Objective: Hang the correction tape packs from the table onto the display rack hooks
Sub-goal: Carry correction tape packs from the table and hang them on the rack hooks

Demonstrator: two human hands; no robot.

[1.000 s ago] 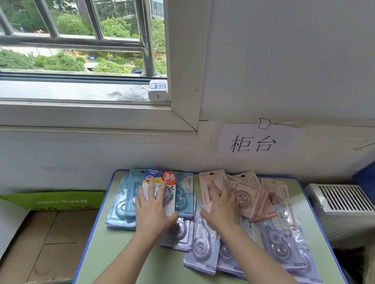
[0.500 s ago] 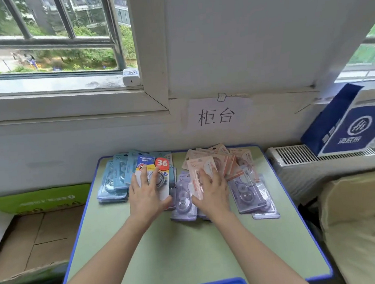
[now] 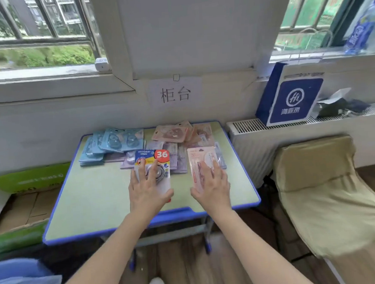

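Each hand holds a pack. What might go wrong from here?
1. The left hand and right hand grip the 36-sticker pack and the pink pack near the lower end; either could slip.
2. No display rack is in view, so hanging means turning from the table with both hands full.

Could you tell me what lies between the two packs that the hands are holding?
In the head view, a stack of purple packs sits between the 36-sticker pack and the pink pack; lower down, bare tabletop.
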